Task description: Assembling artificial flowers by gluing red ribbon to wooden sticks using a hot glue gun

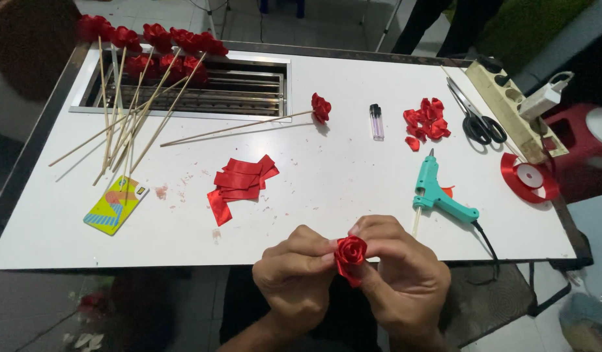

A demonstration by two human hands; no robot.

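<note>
My left hand (293, 274) and my right hand (404, 270) both pinch a small red ribbon rose (350, 255) between their fingertips, just over the near edge of the white table (340, 169). A loose ribbon tail hangs below the bloom. A pile of cut red ribbon strips (239, 182) lies ahead of my left hand. A teal glue gun (438, 192) rests on the table ahead of my right hand. One finished rose on a wooden stick (262, 120) lies farther back.
Several stick roses (144, 72) are heaped at the back left over a metal grille (236, 91). A lighter (376, 122), folded red petals (426, 122), scissors (478, 120), a power strip (516, 107), a ribbon spool (529, 176) and a colourful card (116, 205) lie around.
</note>
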